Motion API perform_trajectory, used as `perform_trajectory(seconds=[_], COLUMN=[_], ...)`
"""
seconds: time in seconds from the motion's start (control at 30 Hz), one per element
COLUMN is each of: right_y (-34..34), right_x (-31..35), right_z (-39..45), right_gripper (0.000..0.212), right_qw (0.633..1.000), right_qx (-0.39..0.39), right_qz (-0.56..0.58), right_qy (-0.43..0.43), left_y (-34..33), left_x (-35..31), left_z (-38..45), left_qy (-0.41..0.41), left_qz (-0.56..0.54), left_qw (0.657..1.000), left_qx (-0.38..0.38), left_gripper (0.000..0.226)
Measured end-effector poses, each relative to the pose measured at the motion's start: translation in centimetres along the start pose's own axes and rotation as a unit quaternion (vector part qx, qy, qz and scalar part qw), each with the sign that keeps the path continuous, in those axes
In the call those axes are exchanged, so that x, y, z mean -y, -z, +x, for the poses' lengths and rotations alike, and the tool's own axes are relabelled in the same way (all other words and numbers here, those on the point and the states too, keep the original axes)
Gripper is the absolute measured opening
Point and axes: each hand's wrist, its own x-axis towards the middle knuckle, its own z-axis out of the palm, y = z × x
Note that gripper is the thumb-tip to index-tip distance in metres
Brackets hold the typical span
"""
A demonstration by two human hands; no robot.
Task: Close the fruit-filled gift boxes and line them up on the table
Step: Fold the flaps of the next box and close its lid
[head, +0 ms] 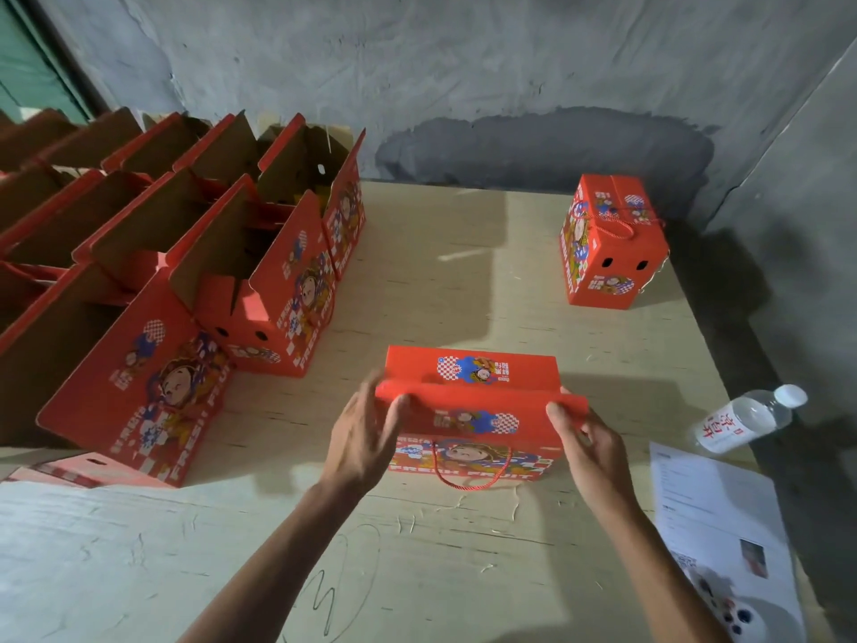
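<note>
The red printed cardboard gift box point(477, 410) has a smooth, faintly glossy skin; the open red cardboard boxes point(232, 252) show raw brown matt insides. The pale wooden worktop point(440, 549) looks rough and scratched. The clear plastic water bottle point(746, 420) shines beside white paper sheets point(714, 517).

There's a plastic water bottle point(749, 419) lying on its side at the right edge of the frame, white cap pointing up-right, label with red characters. Just below it a printed sheet of paper point(716, 522) runs down toward the lower right corner, text too blurry to read. Pale plywood table point(417, 563) with some pen scribbles near the bottom middle. Rough grey concrete wall point(463, 62) across the top, green door point(28, 62) at upper left.
</note>
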Motion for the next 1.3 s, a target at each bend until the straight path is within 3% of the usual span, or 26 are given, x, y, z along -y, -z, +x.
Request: perform_trajectory(seconds=[0.1,0.2,0.3,0.4,0.7,0.77,0.9,1.1,1.3], right_y=[-1.7,-2.5,-2.9,-2.8,-4.4,-4.5,-4.9,-7.5,-7.7], right_x=[1.0,1.9,1.8,1.2,0.7,0.6,0.4,1.1,1.0], right_z=[-0.2,0.3,1.0,1.4,2.0,2.3,2.8,2.5,3.3], right_gripper=[0.035,0.044,0.041,0.039,0.031,0.028,0.024,0.026,0.027], right_qw=[0.997,0.994,0.989,0.976,0.955,0.935,0.877,0.873,0.866], right_qx=[-0.076,-0.107,-0.103,-0.087,-0.138,-0.153,-0.155,-0.131,-0.146], right_qz=[-0.015,0.017,-0.087,-0.173,-0.225,-0.280,-0.354,-0.361,-0.364], right_qy=[0.005,-0.005,0.059,0.100,0.138,0.154,0.286,0.301,0.310], left_y=[-0.9,-1.2,-1.7,-1.9,-2.9,-3.0,-4.5,-6.5,-6.5], left_x=[-0.2,0.1,0.3,0.3,0.5,0.4,-1.0,-1.9,-1.5], left_z=[1.1,1.6,1.3,1.4,2.4,2.8,3.5,4.0,3.9], left_qy=[0.017,-0.047,-0.063,-0.083,-0.218,-0.231,-0.253,-0.281,-0.276], left_qz=[0.033,0.102,0.240,0.282,0.263,0.258,0.250,0.213,0.214], left_qw=[0.999,0.994,0.967,0.955,0.938,0.936,0.932,0.935,0.936], left_qx=[-0.021,0.007,0.052,0.051,0.065,0.069,0.074,0.030,0.044], left_gripper=[0.079,0.064,0.090,0.108,0.089,0.089,0.089,0.086,0.089])
